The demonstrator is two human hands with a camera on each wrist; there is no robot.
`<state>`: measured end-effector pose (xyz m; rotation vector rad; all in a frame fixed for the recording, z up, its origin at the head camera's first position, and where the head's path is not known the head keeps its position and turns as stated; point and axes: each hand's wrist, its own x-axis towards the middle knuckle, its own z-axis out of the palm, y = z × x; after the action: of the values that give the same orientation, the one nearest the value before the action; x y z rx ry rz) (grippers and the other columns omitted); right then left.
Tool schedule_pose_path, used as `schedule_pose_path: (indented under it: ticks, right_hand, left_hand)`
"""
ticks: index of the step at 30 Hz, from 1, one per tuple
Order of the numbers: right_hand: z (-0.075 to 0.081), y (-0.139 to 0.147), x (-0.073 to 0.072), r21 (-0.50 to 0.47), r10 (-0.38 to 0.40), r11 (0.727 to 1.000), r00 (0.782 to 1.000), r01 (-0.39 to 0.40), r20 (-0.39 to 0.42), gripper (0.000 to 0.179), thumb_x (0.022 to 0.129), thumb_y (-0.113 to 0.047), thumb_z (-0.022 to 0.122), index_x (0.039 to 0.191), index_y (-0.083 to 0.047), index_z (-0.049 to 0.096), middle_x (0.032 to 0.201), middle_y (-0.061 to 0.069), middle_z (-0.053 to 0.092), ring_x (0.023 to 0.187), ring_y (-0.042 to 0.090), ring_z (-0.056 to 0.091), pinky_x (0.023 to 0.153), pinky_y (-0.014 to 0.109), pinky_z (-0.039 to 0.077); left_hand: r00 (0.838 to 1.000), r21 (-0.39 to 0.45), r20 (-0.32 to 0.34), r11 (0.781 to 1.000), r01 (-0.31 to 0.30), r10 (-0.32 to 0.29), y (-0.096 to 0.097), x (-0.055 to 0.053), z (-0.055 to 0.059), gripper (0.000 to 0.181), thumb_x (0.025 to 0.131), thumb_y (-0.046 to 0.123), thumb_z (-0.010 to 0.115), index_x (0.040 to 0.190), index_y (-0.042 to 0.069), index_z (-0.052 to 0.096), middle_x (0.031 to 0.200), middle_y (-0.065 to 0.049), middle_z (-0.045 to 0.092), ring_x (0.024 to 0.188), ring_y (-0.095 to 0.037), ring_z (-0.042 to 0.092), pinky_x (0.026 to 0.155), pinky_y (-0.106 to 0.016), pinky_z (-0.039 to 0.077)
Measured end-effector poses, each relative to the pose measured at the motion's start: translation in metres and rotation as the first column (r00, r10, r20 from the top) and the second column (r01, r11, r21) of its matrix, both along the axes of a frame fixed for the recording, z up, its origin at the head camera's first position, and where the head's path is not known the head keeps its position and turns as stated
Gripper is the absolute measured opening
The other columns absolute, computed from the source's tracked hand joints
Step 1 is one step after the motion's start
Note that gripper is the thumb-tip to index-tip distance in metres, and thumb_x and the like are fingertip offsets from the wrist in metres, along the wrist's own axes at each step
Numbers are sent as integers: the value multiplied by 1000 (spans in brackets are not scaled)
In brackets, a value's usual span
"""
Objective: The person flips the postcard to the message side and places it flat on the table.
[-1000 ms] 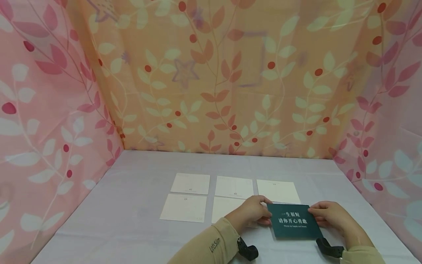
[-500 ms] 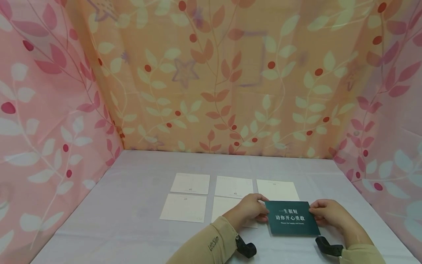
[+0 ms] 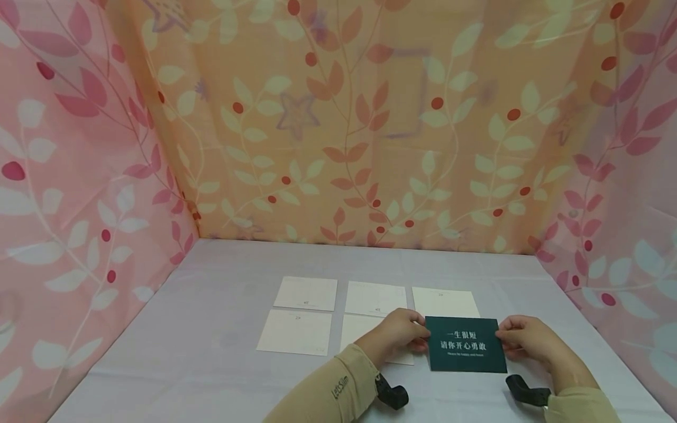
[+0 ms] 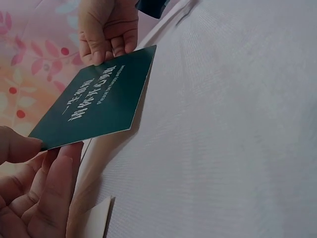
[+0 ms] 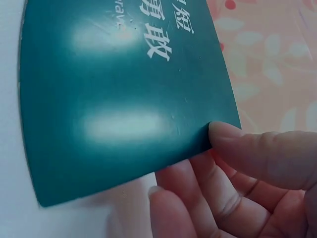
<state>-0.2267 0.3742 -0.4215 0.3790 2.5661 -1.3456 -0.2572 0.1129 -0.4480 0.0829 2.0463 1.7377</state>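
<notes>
A dark green card [image 3: 466, 358] with white Chinese lettering and a small English line faces up between both hands. My left hand [image 3: 394, 333] pinches its left edge, thumb on top and fingers beneath, as the left wrist view shows. At the opposite edge my right hand [image 3: 534, 341] pinches it near the far corner, the thumb [image 5: 247, 148] on the printed face. The card is held above the white tabletop, with a gap under its near edge in the left wrist view. A pale card [image 3: 359, 330] lies partly hidden behind my left hand.
More pale cards lie on the white-covered table [image 3: 185, 352] in two rows, such as the far-left card [image 3: 305, 293], the near-left card [image 3: 294, 332], the far-middle card [image 3: 375, 298] and the far-right card [image 3: 445, 301]. Patterned curtains [image 3: 338, 117] enclose the back and sides.
Both hands have raised the green card slightly and shifted it a little to the left. Its edges now look straighter in the head view. The pale cards have stayed in place.
</notes>
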Motion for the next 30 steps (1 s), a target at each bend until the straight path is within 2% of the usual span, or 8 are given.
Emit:
schedule_pose_path:
  ticks: [7, 12, 17, 22, 30]
  right_hand:
    - [2, -1, -2, -9, 21, 1000, 999, -21, -27, 12, 89, -10, 57, 85, 1, 58, 75, 7, 63, 67, 19, 56, 62, 32, 53]
    - [3, 0, -4, -33, 19, 999, 999, -21, -35, 11, 88, -9, 57, 86, 2, 59, 76, 7, 64, 67, 20, 57, 63, 33, 54]
    - [4, 2, -5, -45, 7, 999, 999, -9, -37, 14, 88, -12, 58, 87, 1, 60, 78, 7, 65, 69, 20, 59, 64, 33, 54]
    - [5, 5, -6, -65, 9, 998, 999, -11, -31, 17, 89, -15, 58, 90, 2, 60, 80, 6, 64, 70, 20, 60, 66, 33, 54]
    - [6, 10, -6, -57, 14, 998, 999, -16, -34, 22, 89, -18, 59, 96, 3, 64, 81, 6, 66, 74, 22, 62, 68, 34, 53]
  left_hand:
    - [1000, -4, 7, 1000, -6, 7, -1, -2, -1, 6, 79, 1, 66, 81, 6, 63, 67, -8, 64, 56, -15, 61, 52, -25, 52]
    - [1000, -24, 0, 1000, 11, -11, -3, -4, -1, 6, 78, 0, 67, 78, 5, 64, 66, -8, 64, 56, -15, 61, 53, -25, 52]
    - [1000, -35, -4, 999, 14, -14, -4, -4, -2, 3, 79, 2, 67, 77, 4, 65, 66, -7, 64, 55, -14, 59, 53, -24, 52]
    - [1000, -25, -14, 1000, 5, -5, -6, -5, -1, 8, 80, 3, 67, 73, 6, 65, 66, -6, 63, 56, -13, 58, 53, -24, 51]
    - [1000, -21, -25, 1000, 1, -1, -9, -6, 1, 4, 78, 5, 69, 75, 4, 67, 67, -5, 62, 57, -13, 56, 55, -26, 52]
